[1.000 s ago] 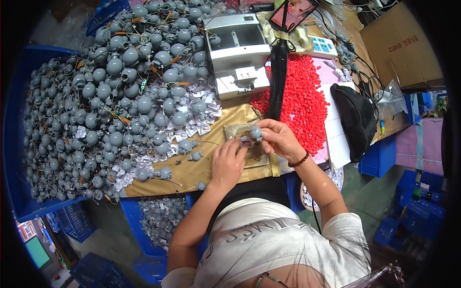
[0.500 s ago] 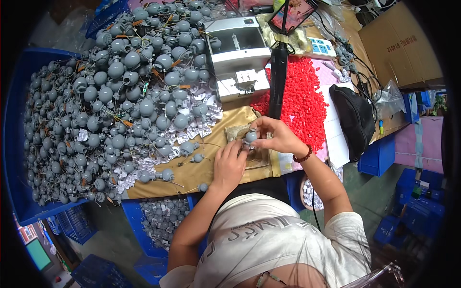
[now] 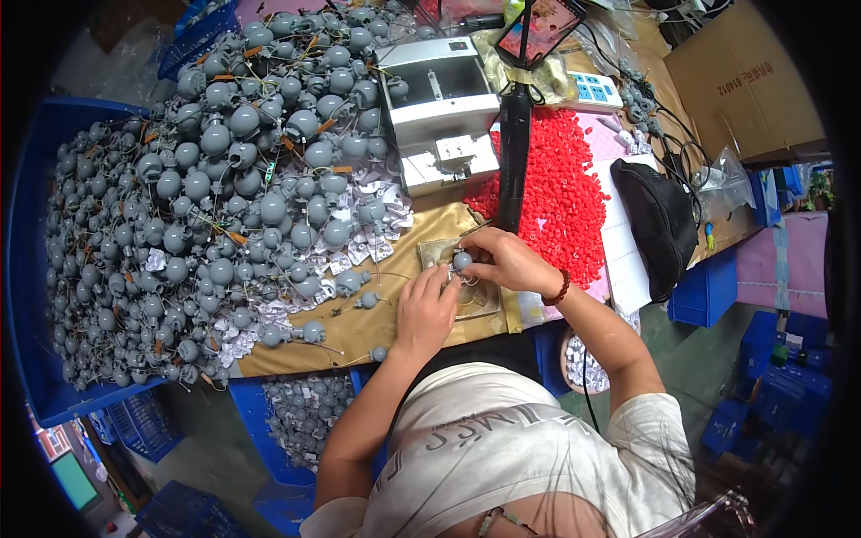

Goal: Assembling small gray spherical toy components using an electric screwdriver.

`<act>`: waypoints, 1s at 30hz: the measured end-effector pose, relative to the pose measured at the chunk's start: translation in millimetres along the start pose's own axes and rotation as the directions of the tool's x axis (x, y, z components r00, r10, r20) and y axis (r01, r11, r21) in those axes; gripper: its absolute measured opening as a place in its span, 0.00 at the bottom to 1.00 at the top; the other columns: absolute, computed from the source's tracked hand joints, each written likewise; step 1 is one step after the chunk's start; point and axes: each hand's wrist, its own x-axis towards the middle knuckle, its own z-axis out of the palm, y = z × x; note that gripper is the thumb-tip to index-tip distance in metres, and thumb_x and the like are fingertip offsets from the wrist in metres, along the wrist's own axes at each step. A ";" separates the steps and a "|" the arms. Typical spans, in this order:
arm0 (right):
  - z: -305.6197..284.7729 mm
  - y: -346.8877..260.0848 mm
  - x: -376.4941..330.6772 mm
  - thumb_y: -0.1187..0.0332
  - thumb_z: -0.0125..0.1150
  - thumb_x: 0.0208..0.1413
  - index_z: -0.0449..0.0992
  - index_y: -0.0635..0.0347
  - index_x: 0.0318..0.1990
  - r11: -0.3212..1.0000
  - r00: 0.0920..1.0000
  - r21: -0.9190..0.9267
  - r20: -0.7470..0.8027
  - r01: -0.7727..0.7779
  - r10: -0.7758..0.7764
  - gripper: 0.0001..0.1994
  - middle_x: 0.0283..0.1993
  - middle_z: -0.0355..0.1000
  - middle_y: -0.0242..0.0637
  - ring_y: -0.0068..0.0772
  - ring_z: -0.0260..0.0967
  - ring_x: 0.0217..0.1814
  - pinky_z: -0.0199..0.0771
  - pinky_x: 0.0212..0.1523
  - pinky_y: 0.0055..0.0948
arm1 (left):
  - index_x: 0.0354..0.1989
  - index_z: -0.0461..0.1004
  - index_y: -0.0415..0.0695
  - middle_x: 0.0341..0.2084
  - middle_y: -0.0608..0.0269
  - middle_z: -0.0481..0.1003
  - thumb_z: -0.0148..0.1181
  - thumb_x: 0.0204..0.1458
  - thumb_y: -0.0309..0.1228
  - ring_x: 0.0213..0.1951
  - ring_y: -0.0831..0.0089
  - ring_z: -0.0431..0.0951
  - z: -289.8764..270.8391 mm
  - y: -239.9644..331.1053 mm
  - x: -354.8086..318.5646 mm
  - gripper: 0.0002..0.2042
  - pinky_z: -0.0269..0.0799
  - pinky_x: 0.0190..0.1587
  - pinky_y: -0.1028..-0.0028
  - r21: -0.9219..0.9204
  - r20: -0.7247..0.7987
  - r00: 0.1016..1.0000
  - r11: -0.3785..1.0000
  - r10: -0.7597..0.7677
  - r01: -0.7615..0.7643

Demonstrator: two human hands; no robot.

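Note:
My right hand pinches a small grey ball-shaped part with thin wires over a small square pad on the brown-covered bench. My left hand lies just below and left of it, fingers curled at the part's wires. A huge heap of the same grey round parts fills the left of the bench. A few loose grey parts lie just left of my hands.
A grey-white benchtop machine stands behind my hands, with a black post holding a phone. Red small caps are piled at right, beside a black bag. Blue bins sit below the bench edge.
My hands and the grey part have stayed in about the same place; only the fingers have shifted slightly around the part.

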 end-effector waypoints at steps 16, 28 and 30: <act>11.7 -11.0 -11.6 0.70 0.70 0.53 0.72 0.60 0.57 0.993 0.992 -0.077 -0.099 -0.086 0.078 0.24 0.39 0.76 0.44 0.48 0.76 0.40 0.76 0.40 0.43 | 0.53 0.75 0.44 0.47 0.59 0.76 0.67 0.46 0.26 0.50 0.59 0.75 -2.0 14.7 25.6 0.22 0.72 0.51 0.59 -0.016 0.048 0.986 0.987 -0.158 0.159; -42.6 40.6 37.2 0.68 0.70 0.56 0.60 0.65 0.68 0.975 0.738 0.168 -0.639 -0.143 0.218 0.34 0.45 0.77 0.46 0.45 0.76 0.44 0.76 0.49 0.38 | 0.51 0.76 0.46 0.45 0.66 0.77 0.66 0.47 0.28 0.49 0.64 0.74 7.4 10.6 29.5 0.19 0.70 0.48 0.63 0.042 -0.002 0.993 0.992 -0.115 0.115; -42.0 31.4 40.6 0.71 0.70 0.55 0.62 0.65 0.67 0.939 0.741 0.323 -0.602 -0.117 0.299 0.33 0.44 0.76 0.40 0.32 0.75 0.44 0.76 0.46 0.31 | 0.50 0.77 0.46 0.45 0.67 0.77 0.65 0.47 0.28 0.49 0.65 0.74 7.5 9.6 28.2 0.19 0.70 0.47 0.63 0.037 -0.020 0.992 0.992 -0.121 0.122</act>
